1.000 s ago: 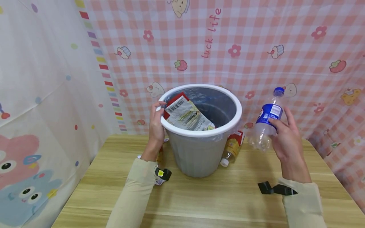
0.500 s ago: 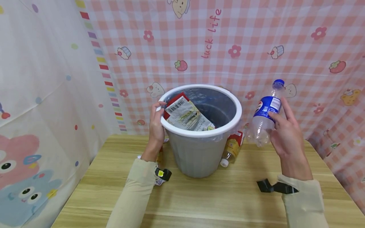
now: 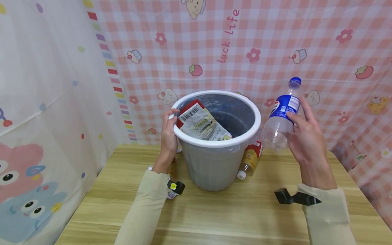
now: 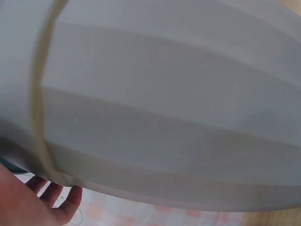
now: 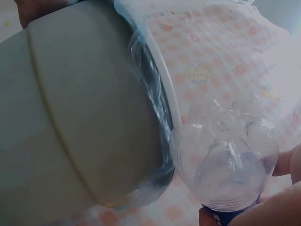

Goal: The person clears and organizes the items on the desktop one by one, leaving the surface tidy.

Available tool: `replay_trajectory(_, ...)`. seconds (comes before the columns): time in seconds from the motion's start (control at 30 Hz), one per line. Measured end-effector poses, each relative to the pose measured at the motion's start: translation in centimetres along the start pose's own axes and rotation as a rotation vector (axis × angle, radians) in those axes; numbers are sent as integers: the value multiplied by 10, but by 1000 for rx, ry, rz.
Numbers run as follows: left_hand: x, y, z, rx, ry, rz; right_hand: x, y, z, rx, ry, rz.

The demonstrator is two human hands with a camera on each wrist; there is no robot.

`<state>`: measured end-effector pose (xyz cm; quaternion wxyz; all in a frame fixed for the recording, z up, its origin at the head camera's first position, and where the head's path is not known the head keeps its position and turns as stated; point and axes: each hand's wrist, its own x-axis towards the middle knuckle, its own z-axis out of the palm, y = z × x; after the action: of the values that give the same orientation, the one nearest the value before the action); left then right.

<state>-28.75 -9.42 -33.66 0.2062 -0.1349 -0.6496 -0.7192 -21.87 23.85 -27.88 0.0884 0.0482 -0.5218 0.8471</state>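
A grey plastic bin (image 3: 211, 166) with a white rim and a clear liner stands on the table. My left hand (image 3: 168, 136) grips its rim on the left side; in the left wrist view, the bin's ribbed wall (image 4: 164, 94) fills most of the picture. Inside the bin leans a flat white and red package (image 3: 203, 124) with a barcode. To the right of the bin, my right hand (image 3: 309, 146) holds a clear plastic bottle (image 3: 284, 107) in the air, blue-capped and blue-labelled, tilted with its cap up. The right wrist view shows the bottle's lobed base (image 5: 225, 127).
Beside the bin's right side lies a bottle (image 3: 249, 158) with a red and yellow label and a white cap. Partly hidden behind my left wrist are an orange-brown item (image 3: 173, 170) and a crumpled wrapper (image 3: 172, 195). A checked curtain (image 3: 232, 71) hangs behind the wooden table (image 3: 226, 221).
The right hand has raised the blue-labelled bottle and brought it slightly left, nearer the bin's rim level. The left hand and the bin have stayed in place.
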Motion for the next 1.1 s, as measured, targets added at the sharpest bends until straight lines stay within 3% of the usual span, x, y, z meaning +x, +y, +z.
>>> replay_trajectory(0.73, 0, 0, 0, -12, 11, -2, 8, -10, 34, 34, -49, -14)
replay_trajectory(1.1, 1, 0, 1, -14, 10, 2, 14, -12, 57, -18, -48, 2)
